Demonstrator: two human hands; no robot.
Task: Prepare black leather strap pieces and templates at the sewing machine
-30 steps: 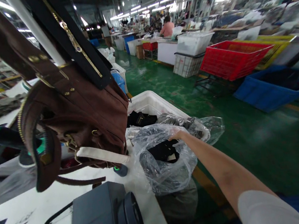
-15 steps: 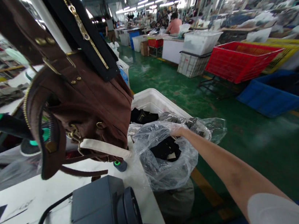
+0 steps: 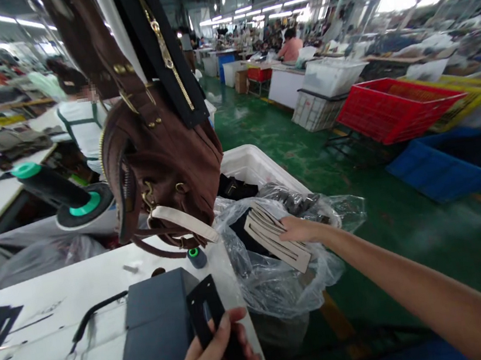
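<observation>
My left hand (image 3: 220,348) is closed on a black strip (image 3: 208,308) with small holes, low in the view beside the grey machine housing (image 3: 154,333). My right hand (image 3: 298,230) grips a stack of pale slotted pieces (image 3: 272,235) over an open clear plastic bag (image 3: 268,294). Dark material shows behind the stack. The bag hangs at the table's right edge, in front of a white bin (image 3: 259,157) holding black items. A brown bag (image 3: 176,159) with a zippered black strip (image 3: 172,65) hangs above the table.
A thread cone (image 3: 196,258) stands on the white table (image 3: 145,260); a larger black spool (image 3: 53,190) is at the left. A person (image 3: 82,121) in white is behind it. Red (image 3: 391,110) and blue (image 3: 447,170) bins stand on the green floor at the right.
My left hand has risen into view with the black strip. My right hand now holds the pale pieces above the plastic bag. The view has shifted, showing the person in white.
</observation>
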